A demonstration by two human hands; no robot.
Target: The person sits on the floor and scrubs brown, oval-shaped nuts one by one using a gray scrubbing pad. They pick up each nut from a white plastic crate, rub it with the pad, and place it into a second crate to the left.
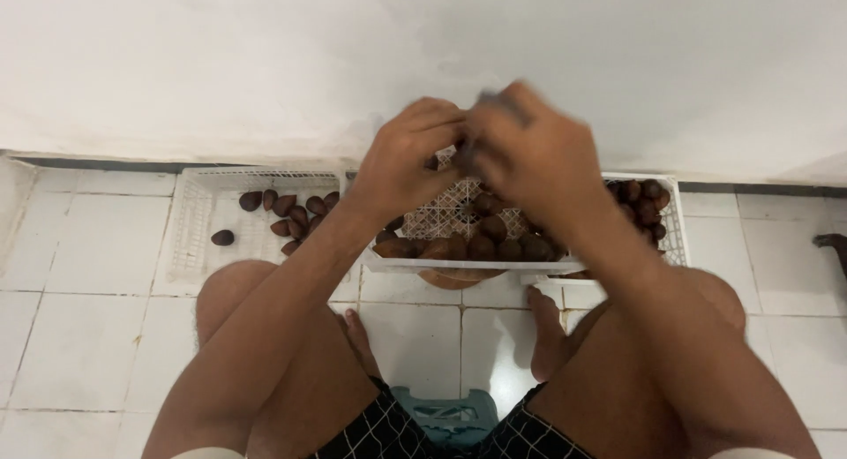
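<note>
Both hands meet over the middle white crate [459, 267] of brown scaly fruit [481, 245]: left hand [408, 159] curled, right hand [529, 154] pinching something small and blurred; keep work low over crate, grip firm.

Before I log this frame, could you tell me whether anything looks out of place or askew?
Only a little: the middle white crate sits raised above the floor, overlapping the right crate, seemingly propped on something brown beneath. One brown fruit lies apart from its cluster in the left crate. Nothing looks spilled or damaged.
</note>
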